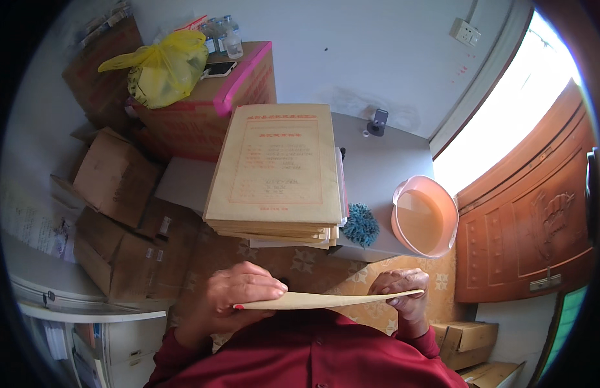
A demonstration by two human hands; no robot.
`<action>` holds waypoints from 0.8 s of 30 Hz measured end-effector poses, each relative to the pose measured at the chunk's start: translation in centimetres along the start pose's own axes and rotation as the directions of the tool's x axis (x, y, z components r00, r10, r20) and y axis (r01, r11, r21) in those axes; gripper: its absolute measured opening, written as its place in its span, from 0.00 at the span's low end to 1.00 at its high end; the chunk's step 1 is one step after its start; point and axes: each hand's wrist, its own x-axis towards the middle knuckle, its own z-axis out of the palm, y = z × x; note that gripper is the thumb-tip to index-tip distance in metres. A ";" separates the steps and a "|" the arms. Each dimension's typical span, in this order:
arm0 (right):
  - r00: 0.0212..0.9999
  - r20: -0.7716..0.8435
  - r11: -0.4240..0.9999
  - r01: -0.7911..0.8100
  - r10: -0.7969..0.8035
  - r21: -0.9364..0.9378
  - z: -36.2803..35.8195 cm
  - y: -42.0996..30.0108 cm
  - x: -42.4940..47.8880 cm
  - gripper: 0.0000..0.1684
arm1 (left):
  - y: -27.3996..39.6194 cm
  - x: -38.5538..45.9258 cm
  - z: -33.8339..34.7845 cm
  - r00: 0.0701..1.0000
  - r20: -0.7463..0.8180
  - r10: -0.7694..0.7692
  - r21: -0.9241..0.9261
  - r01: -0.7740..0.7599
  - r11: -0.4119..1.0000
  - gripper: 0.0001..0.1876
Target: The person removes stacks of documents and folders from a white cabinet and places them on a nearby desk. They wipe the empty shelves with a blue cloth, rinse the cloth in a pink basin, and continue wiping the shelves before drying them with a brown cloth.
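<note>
Close to my chest I hold a flat tan paper envelope [324, 300] edge-on, so its faces are hidden from me. My left hand [244, 291] grips its left end, where a small red spot shows at the corner. At the right end, my right hand [402, 291] pinches it between fingers and thumb. Beyond it, apart from both hands, a tall stack of kraft paper file envelopes [280, 165] stands on the grey table [372, 165]. The top one bears red printing and handwriting.
A blue chenille cloth [360, 224] and a pink basin of murky water [421, 218] sit right of the stack. Behind stands a large carton [251, 72] with a yellow plastic bag [174, 68], a phone [220, 70] and bottles. Cardboard boxes [120, 233] lie left; a wooden door [533, 208] stands right.
</note>
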 end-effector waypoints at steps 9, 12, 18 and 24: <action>0.997 0.046 0.997 -0.071 0.070 0.020 5.2 2.0 6.7 0.05 | -2.3 0.7 -7.7 0.949 -0.312 -0.043 -0.162 -0.009 0.987 0.09; 0.986 -0.066 0.965 -0.164 0.154 -0.205 6.7 2.4 7.1 0.07 | -4.5 1.1 -10.5 0.751 -0.597 -0.282 -0.371 0.053 0.927 0.12; 0.920 -0.315 0.880 -0.338 0.234 -0.332 8.1 2.8 10.6 0.17 | -15.5 11.5 -16.4 0.822 -0.286 -0.492 -0.629 0.226 0.744 0.15; 0.893 -0.302 0.751 -0.445 0.333 -0.488 5.4 4.2 16.0 0.23 | -27.6 18.7 -15.7 0.821 -0.422 -0.384 0.086 0.458 0.885 0.20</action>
